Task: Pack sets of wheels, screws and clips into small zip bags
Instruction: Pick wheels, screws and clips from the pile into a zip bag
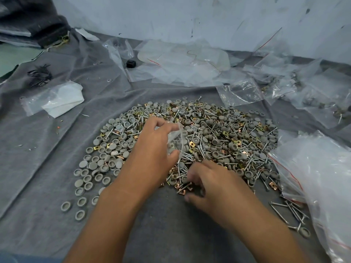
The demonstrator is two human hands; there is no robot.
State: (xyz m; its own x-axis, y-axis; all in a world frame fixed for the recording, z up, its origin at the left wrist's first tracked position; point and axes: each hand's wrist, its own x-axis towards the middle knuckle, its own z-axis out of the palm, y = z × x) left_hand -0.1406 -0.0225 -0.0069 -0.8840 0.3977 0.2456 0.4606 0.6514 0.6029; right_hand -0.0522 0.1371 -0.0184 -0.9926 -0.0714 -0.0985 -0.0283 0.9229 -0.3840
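Left hand (152,147) grips a part-filled zip bag (175,141); right hand (207,179) pinches parts from the big unpacked pile (228,137); filled bags (303,95) wait nearby.

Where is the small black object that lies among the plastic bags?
In the head view the small black object lies at the far side of the grey cloth, left of centre, at the left edge of the heap of empty clear bags near the wall.

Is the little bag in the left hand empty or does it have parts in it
Not empty. The small zip bag gripped by the left hand shows grey wheels through its clear plastic.
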